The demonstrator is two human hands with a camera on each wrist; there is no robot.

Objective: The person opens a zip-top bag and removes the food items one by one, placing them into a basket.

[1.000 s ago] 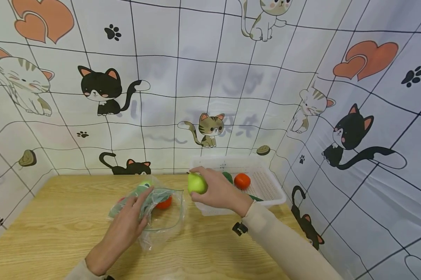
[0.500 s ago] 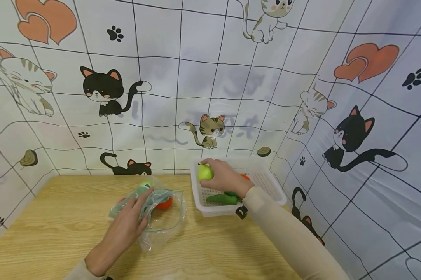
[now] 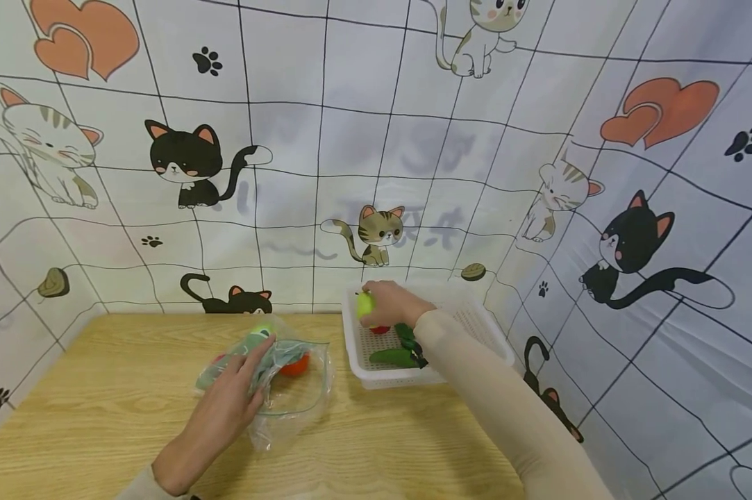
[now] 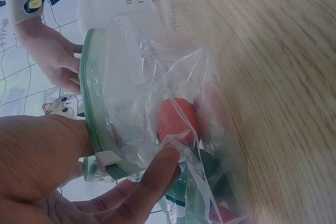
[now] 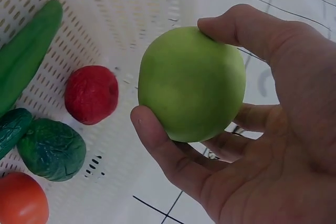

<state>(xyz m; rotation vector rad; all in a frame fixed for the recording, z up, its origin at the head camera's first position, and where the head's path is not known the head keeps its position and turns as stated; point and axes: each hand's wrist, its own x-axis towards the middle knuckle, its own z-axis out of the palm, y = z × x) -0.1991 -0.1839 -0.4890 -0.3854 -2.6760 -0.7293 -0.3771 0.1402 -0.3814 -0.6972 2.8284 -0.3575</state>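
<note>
In the head view my right hand [image 3: 396,305] holds a green apple [image 3: 364,305] over the left end of a white plastic basket [image 3: 394,378]. Up close in the right wrist view, thumb and fingers curl round the apple [image 5: 191,85], apart from the red apple-like fruit [image 5: 92,94] lying inside. On the table my left hand [image 3: 226,399] grips a clear zip bag [image 3: 297,396] between thumb and fingers. A red-orange tomato [image 4: 178,120] shows through the bag, along with dark green and red items partly hidden by plastic and fingers.
The basket also contains a green cucumber-like vegetable [image 3: 393,357], a crinkled dark green vegetable [image 5: 51,149] and an orange-red tomato [image 5: 22,199]. Behind the wooden table [image 3: 132,347] hangs a cat-print curtain [image 3: 288,173], which also runs along the right side.
My right hand has carried the green apple from the gap beside the bag to the right and back, over the basket. My left hand and the bag have stayed in place.
</note>
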